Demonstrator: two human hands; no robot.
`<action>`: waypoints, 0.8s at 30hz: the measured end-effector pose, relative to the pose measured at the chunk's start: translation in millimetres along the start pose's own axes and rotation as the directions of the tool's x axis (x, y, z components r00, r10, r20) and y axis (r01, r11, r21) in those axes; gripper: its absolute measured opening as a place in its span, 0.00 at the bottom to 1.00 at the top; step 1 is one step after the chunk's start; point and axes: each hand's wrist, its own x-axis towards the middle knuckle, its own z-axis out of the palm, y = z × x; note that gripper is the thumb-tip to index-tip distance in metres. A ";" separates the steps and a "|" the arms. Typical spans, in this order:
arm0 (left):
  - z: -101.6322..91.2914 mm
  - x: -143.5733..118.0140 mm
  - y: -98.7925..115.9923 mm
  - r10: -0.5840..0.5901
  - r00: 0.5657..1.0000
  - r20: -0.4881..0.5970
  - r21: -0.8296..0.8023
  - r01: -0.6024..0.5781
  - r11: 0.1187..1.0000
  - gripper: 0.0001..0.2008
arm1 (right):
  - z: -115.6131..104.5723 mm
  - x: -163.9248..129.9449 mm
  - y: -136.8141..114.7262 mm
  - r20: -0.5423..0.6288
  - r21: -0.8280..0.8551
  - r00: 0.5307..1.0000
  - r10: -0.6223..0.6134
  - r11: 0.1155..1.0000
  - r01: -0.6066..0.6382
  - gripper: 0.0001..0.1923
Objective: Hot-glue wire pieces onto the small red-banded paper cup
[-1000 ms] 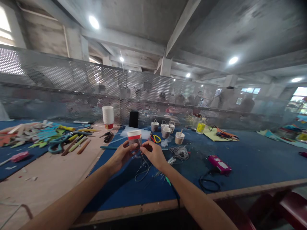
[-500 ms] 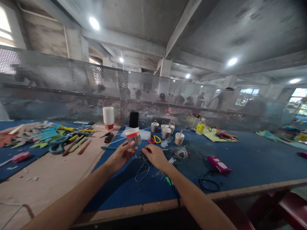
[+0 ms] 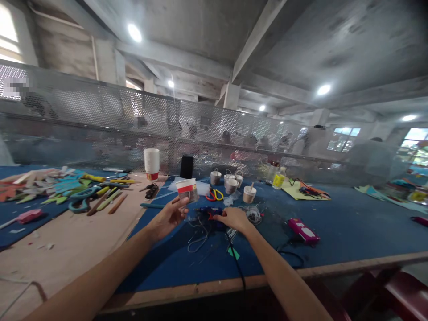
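Above the blue felt bench [image 3: 334,232], your left hand [image 3: 169,217] holds a paper cup [image 3: 187,190] by its lower wall, fingers wrapped round it, the cup lifted clear and tipped slightly. Just right of that grip, your right hand [image 3: 234,218] closes over a blue glue gun [image 3: 209,213] lying on the felt, its black cord [image 3: 236,261] trailing back toward you. The cup looks light and thin-walled, likely to crush under a hard squeeze; low on the wall or at the rolled rim seems the safest hold. The gun is rigid, best taken by the handle, its nozzle possibly hot. Beyond the grip stand small handled cups [image 3: 230,183], scissors [image 3: 214,194] and a cup stack [image 3: 151,163]. A perforated metal screen [image 3: 100,120] backs the bench; people work behind it.
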 end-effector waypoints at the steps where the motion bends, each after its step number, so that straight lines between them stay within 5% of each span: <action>1: -0.2 0.3 0.0 -0.002 1.000 -0.004 0.004 0.002 1.000 0.12 | -0.3 0.5 -0.2 0.009 0.029 1.000 -0.001 1.000 0.001 0.31; 12: -0.7 0.1 -1.8 0.009 1.000 -0.019 0.035 -0.009 0.999 0.10 | 10.4 1.5 -6.0 -0.108 0.164 0.991 0.076 0.985 -0.057 0.18; 16: -0.3 -0.7 -0.9 0.027 0.999 -0.030 0.045 -0.026 0.999 0.11 | 6.9 5.6 0.5 -0.231 0.339 0.961 0.150 0.938 -0.065 0.16; 18: -1.2 -0.7 -0.8 0.030 0.999 -0.019 0.060 -0.029 0.998 0.12 | 4.4 8.8 4.6 -0.282 0.545 0.944 0.171 0.839 0.011 0.17; 24: -5.1 2.0 -1.8 0.046 0.998 -0.034 0.064 -0.044 0.997 0.12 | -3.5 4.2 -2.1 -0.339 0.916 0.934 0.116 0.268 0.299 0.25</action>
